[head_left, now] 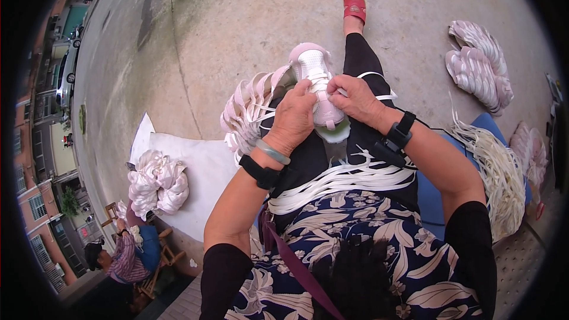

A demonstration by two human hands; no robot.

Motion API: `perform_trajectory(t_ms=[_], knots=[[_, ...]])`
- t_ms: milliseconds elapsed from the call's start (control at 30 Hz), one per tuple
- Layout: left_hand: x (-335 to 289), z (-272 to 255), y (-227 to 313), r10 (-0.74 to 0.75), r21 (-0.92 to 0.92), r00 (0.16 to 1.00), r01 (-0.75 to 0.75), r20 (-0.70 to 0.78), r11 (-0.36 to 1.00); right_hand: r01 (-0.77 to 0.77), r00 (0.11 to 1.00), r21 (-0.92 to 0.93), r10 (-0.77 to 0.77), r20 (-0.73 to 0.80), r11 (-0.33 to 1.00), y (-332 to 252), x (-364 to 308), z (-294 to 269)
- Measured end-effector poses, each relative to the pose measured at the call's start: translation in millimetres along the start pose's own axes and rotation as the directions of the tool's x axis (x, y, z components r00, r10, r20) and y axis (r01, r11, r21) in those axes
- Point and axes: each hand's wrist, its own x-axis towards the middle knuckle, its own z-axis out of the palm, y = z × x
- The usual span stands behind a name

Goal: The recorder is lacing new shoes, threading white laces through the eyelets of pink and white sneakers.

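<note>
A pink and white sneaker upper (pixel 310 62) lies over my lap, its toe pointing away from me and its tongue toward me. My left hand (pixel 293 112) is closed on its left edge, thumb and fingertips beside the eyelets. On the other edge, my right hand (pixel 357 102) pinches at the lacing, fingers bent together. White shoelace (pixel 319 77) crosses the front of the upper, and a loose length loops over my right thigh. Exactly what sits between the right fingertips is partly hidden. A bundle of nested pink and white uppers (pixel 246 106) rests beside my left hand.
White laces (pixel 344 181) lie across my lap; a thick hank of laces (pixel 495 172) hangs at my right. More bundled uppers (pixel 480 65) are on the concrete at far right. At left, another bundle (pixel 158 184) sits on a white sheet (pixel 204 160), near a seated person (pixel 127 261).
</note>
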Motion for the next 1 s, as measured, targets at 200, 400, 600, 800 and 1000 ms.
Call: perform_trajectory(t_ms=[200,400,600,800,1000], knots=[[3.3,8.7,8.5,-0.015,0.331,1.000,0.010,0.012,0.944,-0.026,1.000,-0.017,0.026,0.005,1.000,1.9,1.1,0.5],[4.2,2.1,-16.6,-0.144,-0.210,0.987,0.155,0.068,0.965,-0.017,1.000,0.019,0.017,0.002,1.000,4.7,-0.6,1.3],[5.8,2.7,-6.9,-0.009,0.105,0.999,0.005,0.038,0.994,-0.050,0.999,0.054,0.049,0.018,0.997,7.3,0.3,3.4],[5.6,5.8,5.6,-0.038,0.241,0.999,0.028,0.038,0.970,-0.062,0.998,0.065,0.062,0.010,0.996,7.9,-0.3,4.3],[6.8,2.3,-2.5,-0.054,0.096,0.996,0.048,0.067,0.994,-0.050,0.998,0.057,0.048,0.033,0.997,5.8,-2.1,2.4]])
